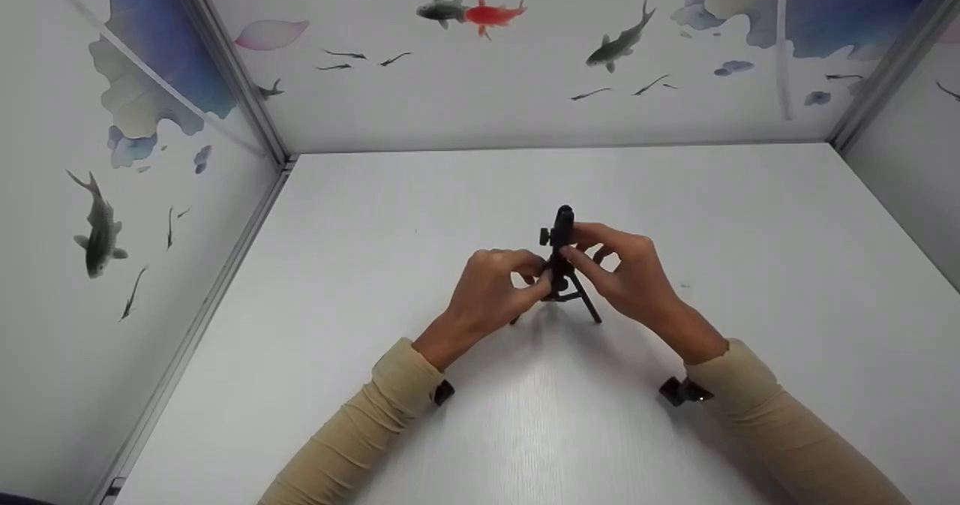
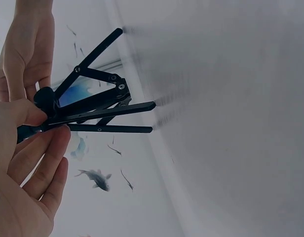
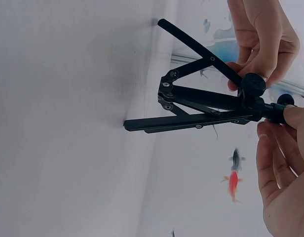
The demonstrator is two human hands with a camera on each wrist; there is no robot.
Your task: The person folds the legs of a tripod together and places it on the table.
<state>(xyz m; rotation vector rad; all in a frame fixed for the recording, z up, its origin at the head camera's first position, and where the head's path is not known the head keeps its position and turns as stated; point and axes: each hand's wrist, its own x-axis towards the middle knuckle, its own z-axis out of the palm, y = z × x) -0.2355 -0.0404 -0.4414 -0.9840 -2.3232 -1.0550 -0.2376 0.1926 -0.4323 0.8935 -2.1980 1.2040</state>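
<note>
A small black tripod (image 1: 562,227) stands upright on the white table, its legs spread and their feet right at the tabletop. My left hand (image 1: 491,287) pinches it low, near the top of one leg (image 3: 191,47), between thumb and fingers. Higher up, my right hand (image 1: 637,276) pinches the column from the right side. Side braces join the legs to the central post (image 3: 206,96). A round knob (image 3: 253,85) sticks out beside the leg joint, and another knob (image 1: 545,236) shows near the top on the left.
The white table (image 1: 360,212) spreads around the tripod. Panels printed with fish and leaves (image 1: 487,107) stand behind and at both sides, with metal frame posts (image 1: 232,62) at the corners. A dark wrist camera (image 1: 684,391) sits under the right sleeve.
</note>
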